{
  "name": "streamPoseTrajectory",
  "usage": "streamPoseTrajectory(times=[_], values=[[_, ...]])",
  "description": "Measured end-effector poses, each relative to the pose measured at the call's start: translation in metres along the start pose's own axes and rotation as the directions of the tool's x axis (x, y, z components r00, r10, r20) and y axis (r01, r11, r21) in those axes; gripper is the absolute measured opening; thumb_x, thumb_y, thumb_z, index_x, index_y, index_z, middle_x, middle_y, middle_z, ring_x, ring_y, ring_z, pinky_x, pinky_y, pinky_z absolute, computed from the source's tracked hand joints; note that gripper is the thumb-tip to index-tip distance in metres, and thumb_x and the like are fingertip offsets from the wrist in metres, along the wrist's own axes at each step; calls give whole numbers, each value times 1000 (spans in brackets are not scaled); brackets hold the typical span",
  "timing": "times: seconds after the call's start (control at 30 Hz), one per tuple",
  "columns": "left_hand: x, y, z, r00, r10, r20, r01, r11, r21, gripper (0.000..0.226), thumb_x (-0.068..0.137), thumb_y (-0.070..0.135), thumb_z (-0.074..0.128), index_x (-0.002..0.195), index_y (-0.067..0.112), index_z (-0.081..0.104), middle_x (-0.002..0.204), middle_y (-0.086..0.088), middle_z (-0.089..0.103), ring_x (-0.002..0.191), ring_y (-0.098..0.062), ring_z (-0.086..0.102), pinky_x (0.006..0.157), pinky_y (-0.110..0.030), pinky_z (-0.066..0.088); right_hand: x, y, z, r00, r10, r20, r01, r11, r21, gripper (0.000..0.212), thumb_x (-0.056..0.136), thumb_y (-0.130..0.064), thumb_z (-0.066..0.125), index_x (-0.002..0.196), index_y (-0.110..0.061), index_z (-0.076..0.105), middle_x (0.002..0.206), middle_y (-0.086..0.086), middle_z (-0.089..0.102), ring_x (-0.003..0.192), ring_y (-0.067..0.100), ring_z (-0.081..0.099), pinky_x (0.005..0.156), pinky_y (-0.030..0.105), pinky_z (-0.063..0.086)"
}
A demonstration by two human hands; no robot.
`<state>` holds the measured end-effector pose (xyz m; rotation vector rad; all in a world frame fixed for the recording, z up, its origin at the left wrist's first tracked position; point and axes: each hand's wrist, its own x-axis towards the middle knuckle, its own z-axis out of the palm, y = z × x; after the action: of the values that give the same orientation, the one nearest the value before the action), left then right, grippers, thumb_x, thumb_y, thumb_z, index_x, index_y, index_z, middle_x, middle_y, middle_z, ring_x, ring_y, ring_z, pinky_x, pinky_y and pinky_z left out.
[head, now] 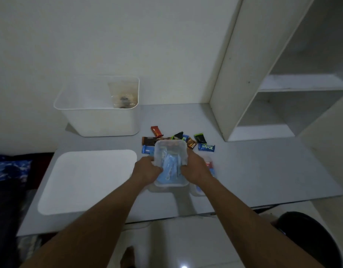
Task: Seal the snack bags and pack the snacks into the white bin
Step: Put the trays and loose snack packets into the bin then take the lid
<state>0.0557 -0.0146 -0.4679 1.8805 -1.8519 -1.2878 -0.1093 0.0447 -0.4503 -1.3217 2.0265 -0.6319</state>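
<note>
Several snacks [206, 147] on grey table [263, 171]

Your left hand [147, 169] and right hand [195, 167] grip opposite sides of a clear plastic container [170, 149] holding blue packets, fingers curled over its rim, above a grey table [263, 171]. Just behind it lies a heap of wrapped snack bars [186, 141]. A white bin [101, 120] stands at the back left with a clear bag [124, 97] inside, and a flat white lid [85, 180] lies at your left.
</note>
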Motion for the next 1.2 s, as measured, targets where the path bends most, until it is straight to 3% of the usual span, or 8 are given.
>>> streamPoseTrajectory(times=[0.27,0.33,0.53,0.7,0.83,0.9,1.0,1.2], values=[[-24,65,30,989,148,-11,-148,978,-144,50,82,10,66,130,21,55,114,-4,65,94,-19,61,80,-30,53,-11,25,-72,994,68,-87,-66,997,29,43,87,-8,61,129,-12,54,98,3,62,89,18,57,62,19,40],[-27,73,44,989,148,6,-146,980,-134,51,80,10,68,129,20,56,115,-6,66,97,-22,63,84,-35,55,-15,39,-79,988,114,-100,-111,993,36,45,87,-8,62,131,-12,52,98,5,62,90,19,57,72,21,40],[-32,73,82,990,104,94,-93,989,-113,58,82,13,67,137,22,51,123,-8,65,108,-26,62,92,-36,53,-25,82,-74,971,230,-65,-226,972,67,63,92,-13,62,150,-10,35,142,15,50,129,27,49,105,28,37],[-30,64,100,991,53,126,-32,985,-168,67,83,17,69,142,30,43,111,-6,67,103,-22,62,89,-30,49,-30,106,-66,967,240,-82,-226,963,150,56,94,-9,58,147,-11,40,131,13,57,117,23,55,84,16,35],[-27,59,108,968,43,249,59,919,-390,74,82,11,63,142,47,37,122,0,63,107,-24,63,91,-41,54,-25,116,-60,962,270,-27,-256,937,237,64,97,-16,55,154,-24,27,154,3,39,135,23,43,102,24,35],[-27,59,111,951,49,306,120,853,-508,70,88,2,57,141,45,40,113,2,65,99,-23,66,74,-37,58,-23,117,-60,957,290,17,-283,919,276,67,97,-19,55,155,-29,23,157,1,34,136,23,43,112,36,37],[-27,57,112,935,94,343,128,811,-571,69,89,-5,53,139,42,42,106,5,65,91,-20,67,58,-32,57,-22,120,-63,957,284,57,-287,912,294,76,93,-18,59,155,-34,18,155,3,37,132,25,48,109,44,43],[-24,63,88,939,133,318,62,842,-536,67,88,1,54,133,50,44,112,7,66,102,-22,66,82,-42,58,-22,110,-76,957,252,145,-291,858,423,89,89,-15,68,152,-47,14,151,5,42,121,28,56,88,44,58]])
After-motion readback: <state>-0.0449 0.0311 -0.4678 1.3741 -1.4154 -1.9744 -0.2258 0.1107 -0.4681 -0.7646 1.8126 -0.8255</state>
